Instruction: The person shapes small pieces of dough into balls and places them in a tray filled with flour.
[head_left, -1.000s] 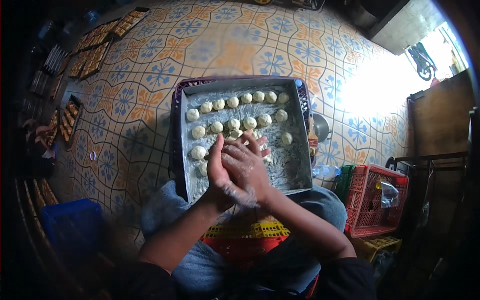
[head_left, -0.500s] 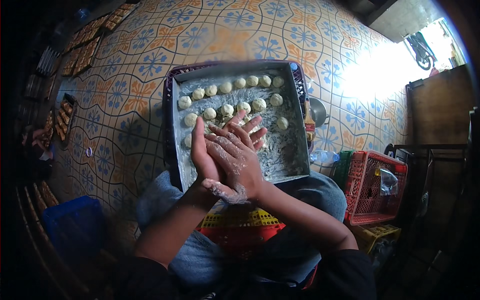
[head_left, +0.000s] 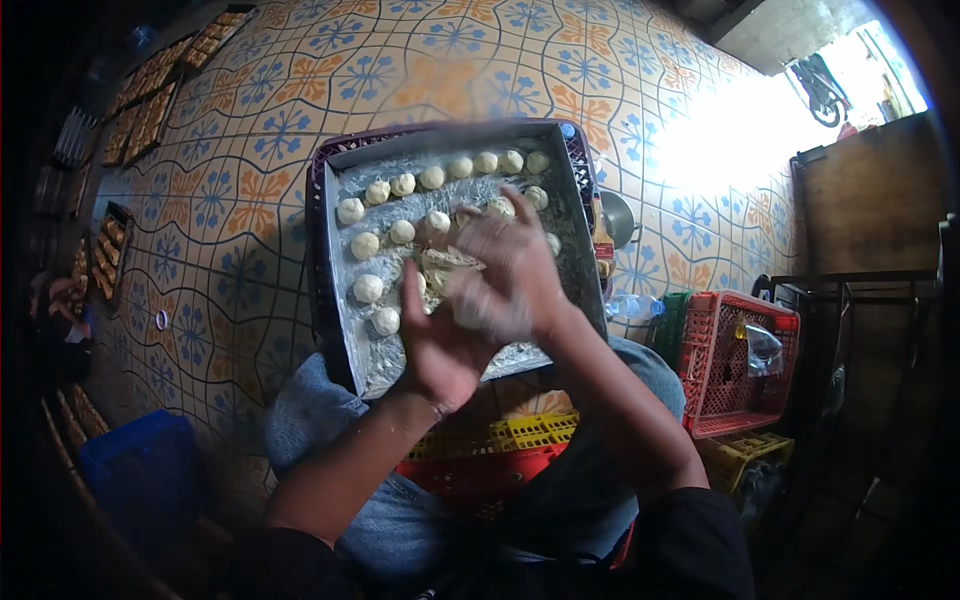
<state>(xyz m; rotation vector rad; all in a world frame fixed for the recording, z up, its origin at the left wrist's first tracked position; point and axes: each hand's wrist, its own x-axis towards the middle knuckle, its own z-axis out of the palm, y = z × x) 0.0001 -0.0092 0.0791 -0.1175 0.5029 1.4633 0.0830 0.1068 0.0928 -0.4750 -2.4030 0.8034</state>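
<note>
Small pale dough balls point(head_left: 365, 245) stand in curved rows inside a floured square metal tray point(head_left: 585, 215). My left hand point(head_left: 445, 360) is over the tray's near part, palm up, its thumb stretched out and its other fingers mostly hidden. Just above it, my right hand point(head_left: 515, 265) is smeared by motion and dusted with flour; whether dough lies between the palms is hidden. Beyond the left thumb, a loose lump of dough point(head_left: 440, 265) shows partly behind the hands.
A dark purple crate point(head_left: 318, 200) holds the tray before my knees. Right of it are a brush point(head_left: 603, 245), a metal bowl point(head_left: 620, 220), a plastic bottle point(head_left: 635, 308) and a red crate point(head_left: 740, 410). A blue bin point(head_left: 140, 465) and filled trays point(head_left: 110, 250) stand left.
My hands have come apart from lying pressed one over the other; the right has shifted up and right, the left thumb now points away. The whole view has shifted slightly.
</note>
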